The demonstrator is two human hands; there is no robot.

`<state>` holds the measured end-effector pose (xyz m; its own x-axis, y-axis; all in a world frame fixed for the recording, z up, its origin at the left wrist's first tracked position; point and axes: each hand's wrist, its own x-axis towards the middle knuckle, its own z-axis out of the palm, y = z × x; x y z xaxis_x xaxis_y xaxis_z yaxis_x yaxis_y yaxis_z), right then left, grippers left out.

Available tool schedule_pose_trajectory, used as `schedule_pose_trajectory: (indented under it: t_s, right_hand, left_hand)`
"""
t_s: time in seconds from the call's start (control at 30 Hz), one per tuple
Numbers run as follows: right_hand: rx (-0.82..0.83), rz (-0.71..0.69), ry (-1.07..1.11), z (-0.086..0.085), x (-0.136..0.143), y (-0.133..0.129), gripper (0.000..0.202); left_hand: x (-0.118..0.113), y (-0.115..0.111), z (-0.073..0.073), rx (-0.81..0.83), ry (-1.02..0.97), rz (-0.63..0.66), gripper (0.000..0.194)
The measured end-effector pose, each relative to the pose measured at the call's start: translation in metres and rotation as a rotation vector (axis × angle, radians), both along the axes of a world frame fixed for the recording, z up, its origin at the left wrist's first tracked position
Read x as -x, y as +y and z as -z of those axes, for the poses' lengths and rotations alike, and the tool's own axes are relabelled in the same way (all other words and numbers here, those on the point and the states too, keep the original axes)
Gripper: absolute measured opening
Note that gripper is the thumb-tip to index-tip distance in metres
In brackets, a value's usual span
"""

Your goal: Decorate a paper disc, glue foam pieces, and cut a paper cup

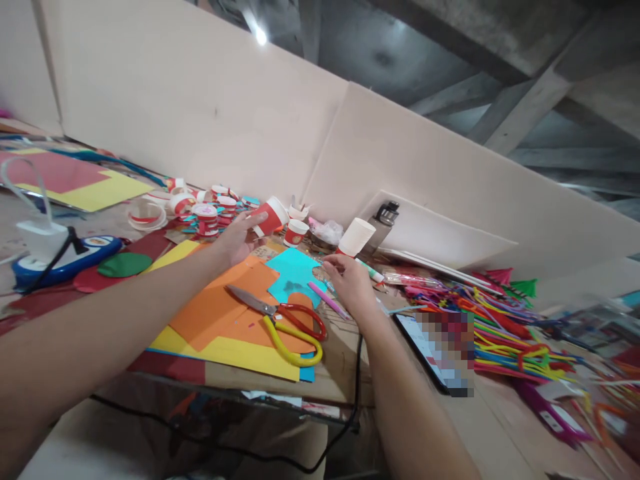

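My left hand (239,239) is closed around a red-and-white paper cup (273,217), which is tilted above the table. My right hand (349,280) has its thumb and fingers pinched together beside the edge of a turquoise paper sheet (293,267). Whatever may be between those fingers is too small to make out. Under both hands lie orange paper (210,313) and yellow paper (240,357). Scissors (270,311) with one red and one yellow handle rest on them, blades pointing left. A pink pen (327,300) lies near my right hand.
Behind my left hand stand several decorated small cups (205,220). A cup stack (356,237) and a dark bottle (383,227) are beyond my right hand. A phone (425,350) and colourful pipe cleaners (505,337) lie right; a blue power strip (65,263) sits left.
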<state>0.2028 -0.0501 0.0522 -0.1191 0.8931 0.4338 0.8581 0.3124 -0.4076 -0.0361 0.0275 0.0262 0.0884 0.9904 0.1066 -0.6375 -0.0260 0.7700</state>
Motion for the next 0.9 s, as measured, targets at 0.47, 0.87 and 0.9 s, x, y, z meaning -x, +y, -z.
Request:
schedule_pose_trajectory:
  t_s: [0.47, 0.87, 0.9]
  right_hand:
    - [0.358, -0.004, -0.351, 0.023, -0.015, -0.004, 0.009]
    - [0.096, 0.148, -0.105, 0.014, -0.034, 0.007, 0.019]
    - [0.096, 0.124, -0.106, 0.017, -0.033, 0.008, 0.018]
  left_hand:
    - [-0.002, 0.002, 0.005, 0.000, 0.079, 0.109, 0.028]
    - [-0.008, 0.000, 0.013, 0.050, 0.167, 0.152, 0.030]
    - [-0.009, 0.000, 0.013, 0.050, 0.183, 0.152, 0.031]
